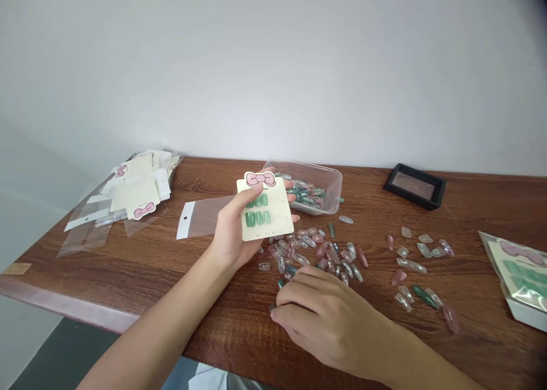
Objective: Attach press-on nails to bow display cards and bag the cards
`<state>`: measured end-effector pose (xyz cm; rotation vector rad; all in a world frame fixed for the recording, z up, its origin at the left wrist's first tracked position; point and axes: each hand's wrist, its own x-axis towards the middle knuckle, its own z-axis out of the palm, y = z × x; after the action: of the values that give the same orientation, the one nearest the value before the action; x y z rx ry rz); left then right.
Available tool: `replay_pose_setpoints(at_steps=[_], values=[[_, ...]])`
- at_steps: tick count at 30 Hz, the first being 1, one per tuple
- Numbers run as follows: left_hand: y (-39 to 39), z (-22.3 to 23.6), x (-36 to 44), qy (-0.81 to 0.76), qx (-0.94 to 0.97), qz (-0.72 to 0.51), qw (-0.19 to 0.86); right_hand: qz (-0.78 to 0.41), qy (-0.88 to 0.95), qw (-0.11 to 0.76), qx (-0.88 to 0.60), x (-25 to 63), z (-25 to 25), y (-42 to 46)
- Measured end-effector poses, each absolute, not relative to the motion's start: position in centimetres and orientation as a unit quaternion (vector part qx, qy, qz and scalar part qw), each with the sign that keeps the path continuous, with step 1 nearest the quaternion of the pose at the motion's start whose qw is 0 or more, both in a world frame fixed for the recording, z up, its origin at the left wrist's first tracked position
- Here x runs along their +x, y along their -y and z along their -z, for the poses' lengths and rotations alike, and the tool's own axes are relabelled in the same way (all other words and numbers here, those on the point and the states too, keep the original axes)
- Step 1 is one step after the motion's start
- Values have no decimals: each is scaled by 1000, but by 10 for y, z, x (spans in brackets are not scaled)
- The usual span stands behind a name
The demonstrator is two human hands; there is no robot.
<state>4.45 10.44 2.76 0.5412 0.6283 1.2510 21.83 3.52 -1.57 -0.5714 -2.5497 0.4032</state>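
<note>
- Here's your left hand (pixel 231 236), up off the table at centre, curled around a card (pixel 273 219) with a pink bow on top, thumb pressed on its face, and the fingers tucked behind it.
- That card looks light and fairly stiff, though a hard bend could crease it; the edges make the safest hold, clear of the bow.
- Six green nails (pixel 256 210) sit on the card in two rows, and they look thin and slick, so they'd be best left alone on its face.
- Out to the left of that hand runs a clear bag (pixel 205 218) with a white header; it's soft and floppy, its far end is hidden, and you can't tell if your hand has it gripped.
- Your left forearm comes in from the lower left, angled up toward the middle of the frame.
- Now your right hand (pixel 325 321), low at centre, forearm in from the lower right, fingers curled and tips down at the edge of the loose nails (pixel 307 253); you can't tell if it has one pinched.
- Those nails are small, glossy and brittle-looking, so side edges are the likeliest grip.
- More nails fill a clear tub (pixel 329 179) behind the card, on a wood table (pixel 128 270).
- Upper left, a heap of cards and bags (pixel 141 187); upper right, a black tray (pixel 414 186).
</note>
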Motion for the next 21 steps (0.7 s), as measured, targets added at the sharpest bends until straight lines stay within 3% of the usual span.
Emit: replay_pose_setpoints(at_steps=[5,13,21], values=[[-104,-27,44,-281,259,-568,729,-97,957,191,-197,217,21,-35],[-102,-28,43,-286,275,-556,731,-202,927,181,-261,218,16,-37],[-102,-27,44,-274,265,-556,739,-235,914,183,-276,215,21,-37]])
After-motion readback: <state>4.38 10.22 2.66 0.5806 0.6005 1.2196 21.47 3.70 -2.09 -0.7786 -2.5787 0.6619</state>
